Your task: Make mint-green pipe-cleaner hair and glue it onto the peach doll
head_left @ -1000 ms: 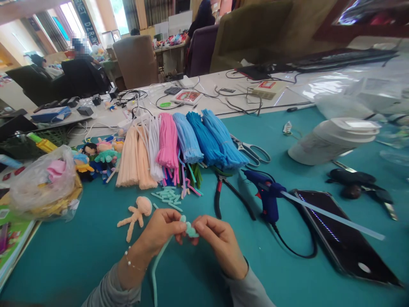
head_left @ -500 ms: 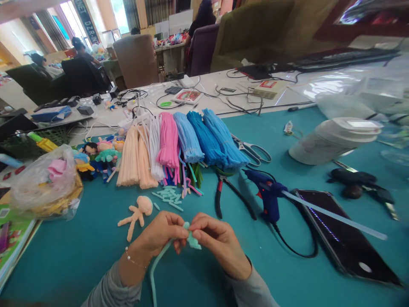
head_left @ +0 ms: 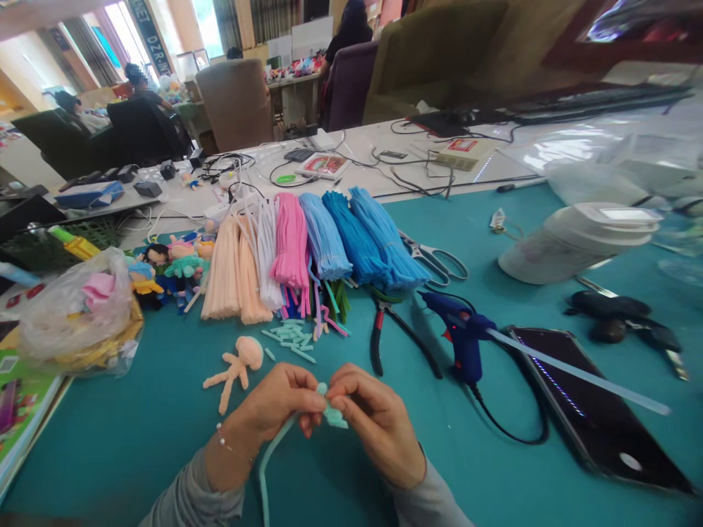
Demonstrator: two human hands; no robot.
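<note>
Between my two hands is a mint-green pipe cleaner point(head_left: 266, 465), bent into a small bunch at one end, its long tail hanging toward the front edge of the view. My left hand point(head_left: 280, 404) pinches it between thumb and finger. The fingertips of my right hand point(head_left: 373, 413) are closed on the bunched end, partly covering it. Just left of my hands lies a peach doll figure point(head_left: 236, 369) made of pipe cleaner with a round head. Short cut mint-green pieces point(head_left: 294, 335) are scattered behind my hands.
Bundles of peach point(head_left: 222, 271), pink point(head_left: 289, 241) and blue pipe cleaners point(head_left: 384, 241) lie at the back. Pliers point(head_left: 378, 337), scissors point(head_left: 439, 262), a glue gun point(head_left: 458, 329), a phone point(head_left: 593, 395) and a white lidded container point(head_left: 571, 245) are to the right. A plastic bag point(head_left: 77, 307) sits left.
My right wrist has shifted slightly left. Both hands keep their pinch on the mint-green pipe cleaner, and the other things lie as before.
</note>
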